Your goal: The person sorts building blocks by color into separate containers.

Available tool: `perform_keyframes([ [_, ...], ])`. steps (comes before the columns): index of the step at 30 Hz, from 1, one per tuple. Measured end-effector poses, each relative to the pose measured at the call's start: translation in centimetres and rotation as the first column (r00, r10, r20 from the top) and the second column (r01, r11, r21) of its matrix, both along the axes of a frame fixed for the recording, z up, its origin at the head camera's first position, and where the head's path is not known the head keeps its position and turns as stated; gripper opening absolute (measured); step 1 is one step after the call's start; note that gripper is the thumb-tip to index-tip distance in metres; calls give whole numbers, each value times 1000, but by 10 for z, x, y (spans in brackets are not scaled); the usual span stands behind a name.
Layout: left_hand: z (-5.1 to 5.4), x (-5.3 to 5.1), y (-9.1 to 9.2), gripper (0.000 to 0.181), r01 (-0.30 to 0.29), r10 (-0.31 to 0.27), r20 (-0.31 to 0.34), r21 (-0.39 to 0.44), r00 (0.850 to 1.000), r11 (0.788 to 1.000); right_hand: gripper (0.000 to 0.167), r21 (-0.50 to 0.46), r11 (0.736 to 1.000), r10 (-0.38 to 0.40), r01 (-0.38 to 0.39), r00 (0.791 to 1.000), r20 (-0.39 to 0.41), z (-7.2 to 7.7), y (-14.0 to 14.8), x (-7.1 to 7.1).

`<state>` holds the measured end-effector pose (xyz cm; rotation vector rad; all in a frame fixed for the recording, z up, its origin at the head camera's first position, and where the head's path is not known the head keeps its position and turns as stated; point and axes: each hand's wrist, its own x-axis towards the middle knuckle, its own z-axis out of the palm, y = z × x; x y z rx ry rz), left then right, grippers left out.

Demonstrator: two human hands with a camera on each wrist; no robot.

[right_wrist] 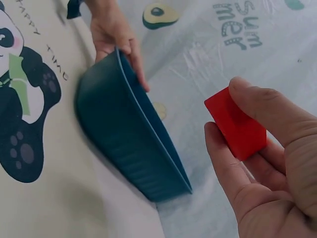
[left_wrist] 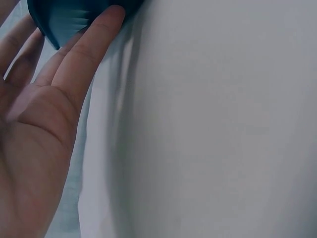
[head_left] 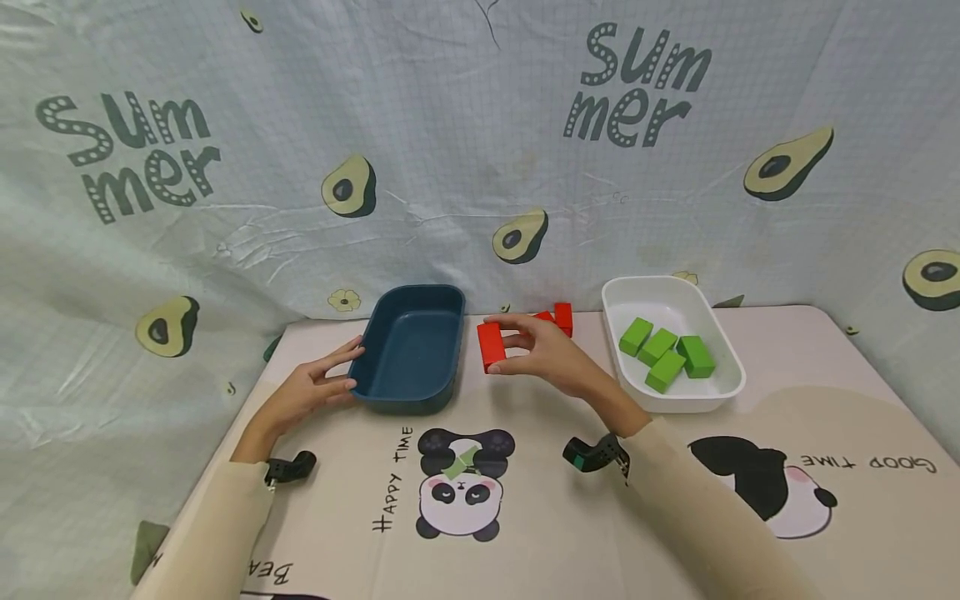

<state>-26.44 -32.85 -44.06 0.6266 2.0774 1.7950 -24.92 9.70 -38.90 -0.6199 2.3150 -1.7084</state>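
Observation:
My right hand (head_left: 551, 354) pinches a red block (head_left: 491, 346) between thumb and fingers, just right of the blue bin (head_left: 408, 398). The right wrist view shows this red block (right_wrist: 237, 124) clear of the table. My left hand (head_left: 307, 392) rests against the bin's left side with fairly straight fingers. In the left wrist view its thumb and fingers touch the blue bin wall (left_wrist: 69, 22). No block shows inside the blue bin in the head view. Behind my right hand lie more red blocks (head_left: 564, 318), partly hidden by it.
A white bin (head_left: 686, 403) on the right holds several green blocks (head_left: 664, 371). A hanging sheet (head_left: 435, 167) with avocado prints closes off the back. The table mat (head_left: 540, 517) carries panda prints. A black band with a small device (head_left: 596, 454) sits on each wrist.

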Motion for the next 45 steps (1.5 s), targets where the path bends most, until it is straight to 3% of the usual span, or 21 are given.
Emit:
perform_keyframes([
  [12, 0, -1, 0, 64, -2, 2, -3, 0, 1000, 1000, 70, 41, 998, 54, -49, 990, -128, 6, -9, -16],
  [25, 0, 1, 1, 64, -7, 7, 1, -10, 1000, 1000, 70, 59, 994, 93, -87, 990, -110, 11, -20, -25],
  [34, 0, 0, 2, 64, -48, 48, -9, -34, 999, 998, 69, 37, 991, 134, -130, 984, -120, 9, -35, -39],
  [45, 1, 1, 1, 74, -23, 23, -4, -52, 1000, 998, 63, 35, 983, 181, -178, 976, -124, 6, -51, -50],
])
